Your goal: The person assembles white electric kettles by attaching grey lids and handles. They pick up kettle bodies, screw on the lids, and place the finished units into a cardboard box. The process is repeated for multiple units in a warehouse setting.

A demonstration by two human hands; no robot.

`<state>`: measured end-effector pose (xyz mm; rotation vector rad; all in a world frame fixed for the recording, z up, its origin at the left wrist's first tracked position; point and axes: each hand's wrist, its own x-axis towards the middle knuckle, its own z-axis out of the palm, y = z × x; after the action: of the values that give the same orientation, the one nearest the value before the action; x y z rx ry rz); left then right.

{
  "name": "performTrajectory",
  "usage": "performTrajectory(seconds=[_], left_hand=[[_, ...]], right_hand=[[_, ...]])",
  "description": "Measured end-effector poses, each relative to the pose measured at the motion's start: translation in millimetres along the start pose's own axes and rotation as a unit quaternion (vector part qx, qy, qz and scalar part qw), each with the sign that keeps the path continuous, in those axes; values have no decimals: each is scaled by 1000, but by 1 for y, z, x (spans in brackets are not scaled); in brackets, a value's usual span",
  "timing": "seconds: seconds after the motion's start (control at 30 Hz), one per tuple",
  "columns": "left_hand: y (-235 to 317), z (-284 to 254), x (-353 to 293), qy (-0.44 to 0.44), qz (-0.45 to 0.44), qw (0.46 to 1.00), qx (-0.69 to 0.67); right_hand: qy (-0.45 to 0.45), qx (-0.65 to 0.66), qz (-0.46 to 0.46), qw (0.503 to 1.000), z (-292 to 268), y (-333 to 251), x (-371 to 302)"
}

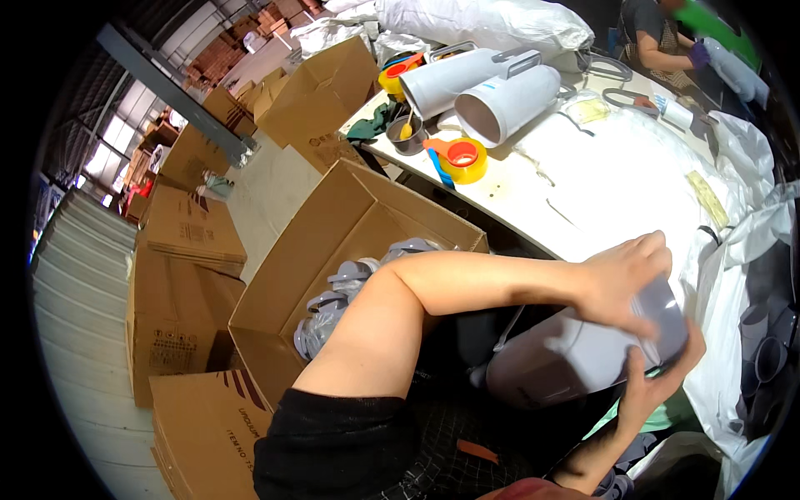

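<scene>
A pale grey jug (546, 358) lies tilted across my lap, its darker grey, shiny end (658, 308) pointing up and to the right. Over that end my left hand (623, 282) reaches from above, its fingers bent down onto the jug and partly smeared by motion. From below, my right hand (662, 379) holds the same end, thumb on the near side and fingers wrapped round the edge. The jug's lower end sits in shadow near a thin pale strap. Beside my left arm, an open cardboard box (292, 250) contains several grey-topped pieces in clear plastic (333, 300).
On the white table (533, 200) lie two large grey mugs (508, 100), yellow tape rolls in dispensers (462, 158) and a small dark cup (406, 133). Stacked cartons (187, 292) stand at left. White plastic sheeting (708, 292) hangs at right. A co-worker (654, 42) handles a grey piece at far right.
</scene>
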<state>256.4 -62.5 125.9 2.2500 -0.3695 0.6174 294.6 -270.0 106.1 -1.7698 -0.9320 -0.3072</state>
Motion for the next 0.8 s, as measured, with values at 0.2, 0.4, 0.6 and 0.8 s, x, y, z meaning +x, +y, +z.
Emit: performTrajectory(seconds=[0.2,0.4,0.6,0.8], left_hand=[[-11,37,7,115,-197,972,-51],[-56,72,27,114,-69,987,-89],[-43,84,23,154,-35,950,-271],[-93,62,-52,129,-401,877,-233]], right_hand=[[65,44,44,996,42,30,-5],[74,139,126,980,16,58,1],[150,144,133,969,3,61,-15],[171,658,-32,733,-41,83,-26]])
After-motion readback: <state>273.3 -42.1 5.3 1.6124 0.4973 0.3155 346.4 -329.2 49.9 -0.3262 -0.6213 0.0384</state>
